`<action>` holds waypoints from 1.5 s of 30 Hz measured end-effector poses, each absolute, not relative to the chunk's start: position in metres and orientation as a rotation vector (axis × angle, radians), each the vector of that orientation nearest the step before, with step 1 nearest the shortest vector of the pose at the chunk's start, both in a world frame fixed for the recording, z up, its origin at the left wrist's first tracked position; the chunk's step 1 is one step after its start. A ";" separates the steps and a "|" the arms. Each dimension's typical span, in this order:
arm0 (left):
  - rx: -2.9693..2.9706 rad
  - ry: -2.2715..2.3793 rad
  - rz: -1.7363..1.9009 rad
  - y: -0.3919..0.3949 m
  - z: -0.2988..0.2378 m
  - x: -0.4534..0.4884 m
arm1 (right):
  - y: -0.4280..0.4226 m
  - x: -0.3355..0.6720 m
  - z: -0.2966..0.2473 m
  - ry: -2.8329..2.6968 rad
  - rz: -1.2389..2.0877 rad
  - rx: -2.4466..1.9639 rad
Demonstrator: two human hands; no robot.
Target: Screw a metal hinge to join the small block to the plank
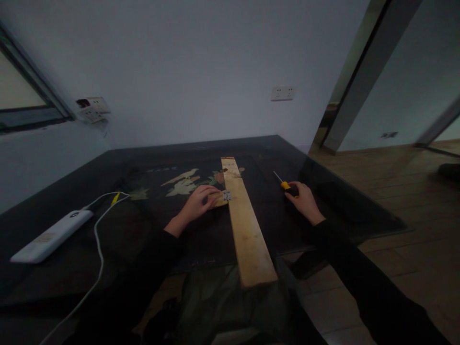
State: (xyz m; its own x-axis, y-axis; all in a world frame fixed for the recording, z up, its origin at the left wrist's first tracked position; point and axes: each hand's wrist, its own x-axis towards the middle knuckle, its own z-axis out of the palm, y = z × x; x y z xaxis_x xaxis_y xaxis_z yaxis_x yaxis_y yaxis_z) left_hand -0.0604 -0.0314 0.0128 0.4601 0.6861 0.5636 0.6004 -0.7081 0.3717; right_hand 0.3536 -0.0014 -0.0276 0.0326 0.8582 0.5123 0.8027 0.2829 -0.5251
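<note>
Right grip (pixel 304 201) clasps screwdriver (pixel 285 185), left grip (pixel 195 205) short board (pixel 219 201); dark table (pixel 93 175) beside pale wall (pixel 197 72).

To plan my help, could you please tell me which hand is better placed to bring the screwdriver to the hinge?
Probably the right hand: it holds the screwdriver, while the left hand is on the short wooden piece by the hinge.
</note>
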 end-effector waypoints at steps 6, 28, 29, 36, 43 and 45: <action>2.398 1.134 1.112 -0.054 0.029 -0.043 | -0.002 0.353 -0.029 -1.775 0.076 -1.475; 1.174 0.898 1.168 -0.134 -0.009 0.034 | -0.100 0.227 0.013 -1.267 1.490 -0.933; 1.141 0.885 1.171 -0.134 -0.008 0.038 | -0.102 0.222 0.012 -1.237 1.512 -0.899; 1.027 0.837 1.201 -0.131 -0.002 0.047 | -0.105 0.209 0.010 -1.119 1.564 -0.823; 1.078 0.802 1.196 -0.123 0.001 0.062 | -0.099 0.218 0.009 -1.095 1.555 -0.859; 1.054 0.780 1.204 -0.120 0.002 0.068 | -0.095 0.222 0.008 -1.089 1.530 -0.863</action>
State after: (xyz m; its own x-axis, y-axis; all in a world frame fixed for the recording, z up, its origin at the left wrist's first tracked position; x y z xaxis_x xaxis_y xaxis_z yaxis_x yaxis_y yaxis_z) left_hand 0.0682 -0.1195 0.0023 0.2155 0.9750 0.0549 -0.3479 0.0242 0.9372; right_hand 0.2225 -0.0953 0.0080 -0.2187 0.9758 0.0069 -0.3260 -0.0664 -0.9430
